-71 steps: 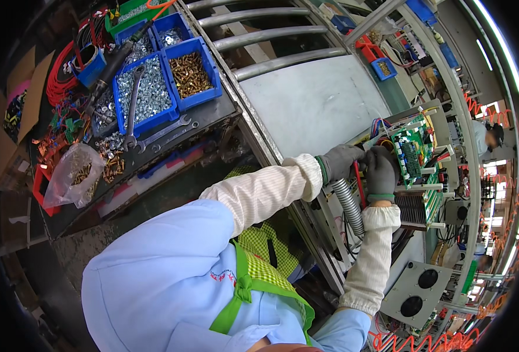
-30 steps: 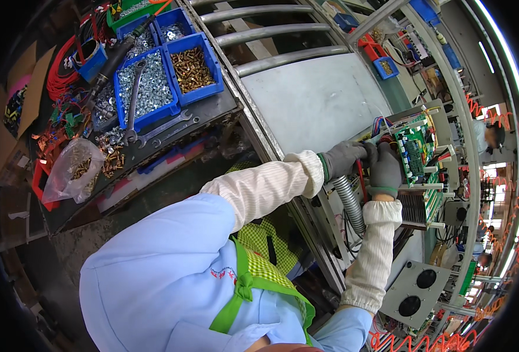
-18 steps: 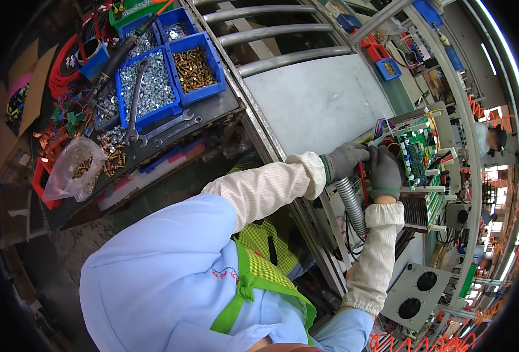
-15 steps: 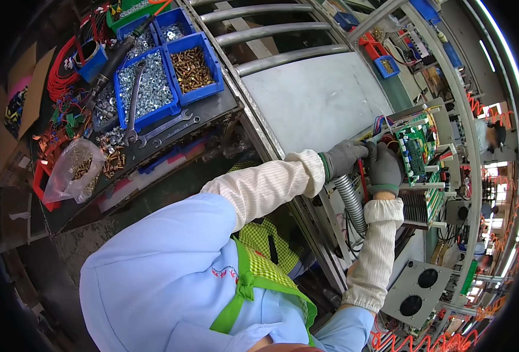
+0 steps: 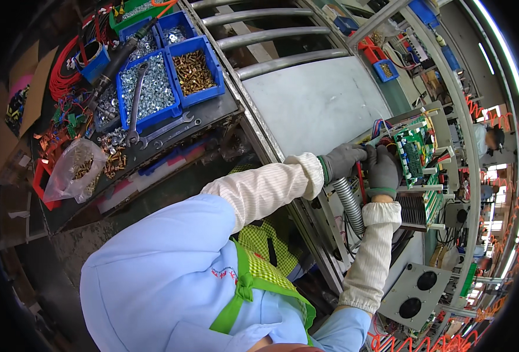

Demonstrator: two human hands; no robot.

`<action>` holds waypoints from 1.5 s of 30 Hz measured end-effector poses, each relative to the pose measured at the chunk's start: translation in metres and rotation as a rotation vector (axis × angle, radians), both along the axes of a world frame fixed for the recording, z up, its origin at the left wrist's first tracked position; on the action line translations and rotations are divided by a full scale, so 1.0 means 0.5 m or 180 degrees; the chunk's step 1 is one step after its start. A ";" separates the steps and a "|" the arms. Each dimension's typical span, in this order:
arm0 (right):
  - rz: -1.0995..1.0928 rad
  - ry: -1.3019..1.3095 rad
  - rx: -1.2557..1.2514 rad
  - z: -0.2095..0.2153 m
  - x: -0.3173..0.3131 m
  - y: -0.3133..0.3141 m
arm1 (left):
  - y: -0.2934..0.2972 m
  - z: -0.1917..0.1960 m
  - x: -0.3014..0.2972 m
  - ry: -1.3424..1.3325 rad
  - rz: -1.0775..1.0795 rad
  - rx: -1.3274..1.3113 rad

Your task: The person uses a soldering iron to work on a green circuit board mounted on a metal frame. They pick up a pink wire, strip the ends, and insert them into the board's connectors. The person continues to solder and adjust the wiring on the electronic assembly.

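Observation:
Both my hands wear grey gloves and meet at the left edge of an electronic unit with a green circuit board. My left hand has its fingers pinched together, their tips almost touching the other hand. My right hand is curled closed beside the board. What either one grips is hidden behind the gloves. A red cable runs down between the hands. Left of it curves a ribbed grey hose. Several coloured wires rise just beyond my fingers.
On the dark bench at left stand blue bins of nuts and brass-coloured bolts. Wrenches and a plastic bag lie in front. Metal rollers and a pale board lie ahead. A fan panel stands at lower right.
Both hands stay by the circuit board, with only slight shifts of the fingers. The whole view has moved very slightly.

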State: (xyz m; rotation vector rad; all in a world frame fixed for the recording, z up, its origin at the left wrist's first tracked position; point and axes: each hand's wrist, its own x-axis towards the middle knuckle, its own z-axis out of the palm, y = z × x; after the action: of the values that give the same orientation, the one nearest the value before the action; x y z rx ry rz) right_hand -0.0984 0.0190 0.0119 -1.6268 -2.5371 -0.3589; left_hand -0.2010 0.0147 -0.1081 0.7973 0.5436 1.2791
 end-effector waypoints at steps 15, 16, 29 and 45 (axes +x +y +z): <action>0.0149 0.0702 -0.0122 0.011 0.003 -0.016 | -0.005 0.010 0.001 -0.0287 -0.0088 -0.0165; 0.0437 0.1045 -0.0095 0.004 0.013 -0.012 | -0.010 0.020 0.001 -0.0539 -0.0178 -0.0363; 0.0217 0.0816 0.0115 -0.006 0.012 -0.011 | -0.009 0.010 -0.006 0.0297 0.0051 0.0303; 0.0580 0.1803 -0.0762 0.085 0.068 -0.084 | 0.020 -0.016 -0.008 -0.0028 -0.0387 0.0336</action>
State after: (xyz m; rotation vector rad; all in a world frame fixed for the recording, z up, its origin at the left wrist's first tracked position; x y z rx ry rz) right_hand -0.0645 -0.0231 0.0546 -1.2991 -2.3083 0.3847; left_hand -0.2049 0.0247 -0.1160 0.8988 0.4166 1.2059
